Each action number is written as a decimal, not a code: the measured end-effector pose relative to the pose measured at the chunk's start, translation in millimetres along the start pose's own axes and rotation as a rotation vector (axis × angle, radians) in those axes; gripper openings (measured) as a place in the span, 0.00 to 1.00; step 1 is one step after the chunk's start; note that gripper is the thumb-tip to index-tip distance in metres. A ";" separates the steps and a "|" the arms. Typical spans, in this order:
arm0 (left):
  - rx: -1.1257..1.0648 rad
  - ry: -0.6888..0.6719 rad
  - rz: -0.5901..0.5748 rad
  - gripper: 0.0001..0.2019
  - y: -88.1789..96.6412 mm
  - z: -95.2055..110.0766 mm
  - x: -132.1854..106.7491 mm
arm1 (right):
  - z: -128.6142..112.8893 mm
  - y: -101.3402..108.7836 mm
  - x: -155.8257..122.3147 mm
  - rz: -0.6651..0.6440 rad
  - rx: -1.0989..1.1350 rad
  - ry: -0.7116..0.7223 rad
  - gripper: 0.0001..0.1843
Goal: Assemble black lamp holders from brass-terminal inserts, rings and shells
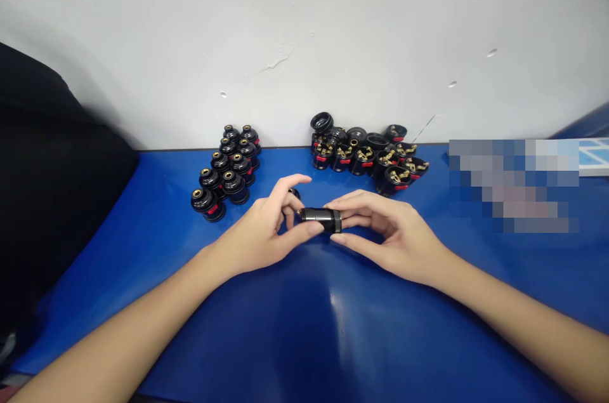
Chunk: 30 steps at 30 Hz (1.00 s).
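Observation:
Both my hands meet over the middle of the blue table (295, 327) around one black lamp socket (320, 218) lying sideways. My left hand (266, 228) pinches its left end with thumb and bent fingers, the index finger raised. My right hand (380, 231) grips its right, ribbed end between thumb and fingers. A small black part shows just behind my left fingers.
Several assembled black sockets (227, 173) with brass tops stand in rows at the back left. A heap of open black socket parts (368, 155) with brass contacts lies at the back right, against the white wall. A dark object (52, 187) borders the table's left side.

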<state>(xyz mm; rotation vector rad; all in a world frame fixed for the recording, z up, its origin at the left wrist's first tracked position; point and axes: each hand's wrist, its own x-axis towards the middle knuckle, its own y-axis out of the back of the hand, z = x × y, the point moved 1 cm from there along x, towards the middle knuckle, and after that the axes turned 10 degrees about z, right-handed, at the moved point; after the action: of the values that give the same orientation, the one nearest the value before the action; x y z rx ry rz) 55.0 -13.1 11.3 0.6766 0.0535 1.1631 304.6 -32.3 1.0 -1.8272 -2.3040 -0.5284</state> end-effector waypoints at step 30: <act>0.059 0.055 -0.052 0.25 1.6 7.8 -3.3 | 2.8 0.9 -1.8 -0.056 0.012 0.047 0.18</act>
<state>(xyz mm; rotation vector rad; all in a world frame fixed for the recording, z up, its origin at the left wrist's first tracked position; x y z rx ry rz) 55.2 -19.2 17.4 0.6909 0.1516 1.1337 306.2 -32.7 -2.0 -1.7309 -2.3276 -0.5581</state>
